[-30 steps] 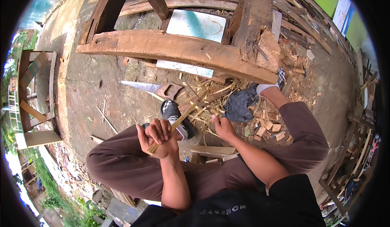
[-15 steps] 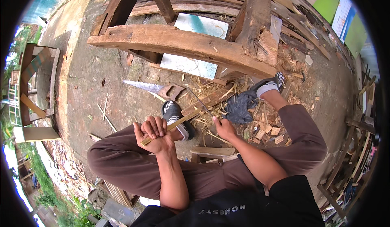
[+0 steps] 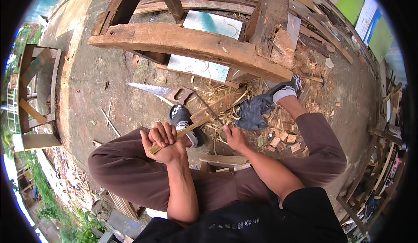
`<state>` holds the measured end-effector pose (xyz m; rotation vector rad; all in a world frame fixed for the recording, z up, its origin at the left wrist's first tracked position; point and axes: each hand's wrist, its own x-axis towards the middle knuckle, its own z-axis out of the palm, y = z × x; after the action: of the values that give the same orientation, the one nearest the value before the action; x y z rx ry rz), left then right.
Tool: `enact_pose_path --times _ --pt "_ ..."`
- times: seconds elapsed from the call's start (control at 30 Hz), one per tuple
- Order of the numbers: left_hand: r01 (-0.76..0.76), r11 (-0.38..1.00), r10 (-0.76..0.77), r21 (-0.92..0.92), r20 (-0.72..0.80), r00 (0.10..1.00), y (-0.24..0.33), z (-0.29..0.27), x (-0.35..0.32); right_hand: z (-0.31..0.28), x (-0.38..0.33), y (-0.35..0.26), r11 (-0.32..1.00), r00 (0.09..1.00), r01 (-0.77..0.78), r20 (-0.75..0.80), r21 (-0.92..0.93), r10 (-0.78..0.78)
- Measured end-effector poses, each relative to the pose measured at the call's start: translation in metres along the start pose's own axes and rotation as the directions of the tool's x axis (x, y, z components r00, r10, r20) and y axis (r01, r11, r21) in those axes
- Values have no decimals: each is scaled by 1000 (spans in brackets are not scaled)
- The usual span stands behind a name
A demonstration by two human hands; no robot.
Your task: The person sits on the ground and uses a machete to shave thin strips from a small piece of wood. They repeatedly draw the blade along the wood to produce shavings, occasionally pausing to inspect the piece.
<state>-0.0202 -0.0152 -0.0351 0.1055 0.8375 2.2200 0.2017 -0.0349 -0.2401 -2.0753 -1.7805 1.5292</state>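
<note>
A handsaw [image 3: 177,96] lies flat on the concrete ground [image 3: 82,95], its toothed blade pointing left and its wooden handle to the right. Nearer the person than the saw, and slightly right of its handle at the far end, is a narrow wooden strip [image 3: 190,130], held at a slant. The left hand [image 3: 166,142], on the person's side of the saw, is curled around this strip: the fingers fold over it, the thumb sticks out to the side, and the strip's near end pokes out past the grip.

The right hand [image 3: 236,138], right of the saw and nearer the person, is closed in a loose fist with the thumb laid forward. It has hold of a thin dark blade [image 3: 211,111], which slants toward the saw's handle and crosses the strip near its far end; whether the two touch there cannot be told.

Just right of the saw lies a short board [image 3: 224,103] among pale shavings [image 3: 216,134]. Farther right of the saw are a crumpled dark plastic bag [image 3: 253,112] and a scatter of cut wood blocks [image 3: 282,136]. A checkered shoe [image 3: 180,116] stands just on the person's side of the saw's handle. Beyond the saw, a heavy wooden frame [image 3: 187,45] stretches across, with a white panel [image 3: 198,70] beneath its beam. Thin sticks [image 3: 109,122] lie left of the saw, nearer the person.
</note>
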Motion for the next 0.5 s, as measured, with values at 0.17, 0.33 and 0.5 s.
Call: enact_pose_path --times 0.17,0.33,0.5 --pt "-13 1000 13 -3 16 1000 4 -6 5 -10 5 -6 1000 993 -17 116 -21 19" --pt "-21 998 20 -56 -4 1000 0 -6 4 -5 10 0 997 995 -68 77 -38 70" --pt "-22 999 23 -31 23 999 2 -7 4 -6 11 -1 996 993 -9 115 -85 18"
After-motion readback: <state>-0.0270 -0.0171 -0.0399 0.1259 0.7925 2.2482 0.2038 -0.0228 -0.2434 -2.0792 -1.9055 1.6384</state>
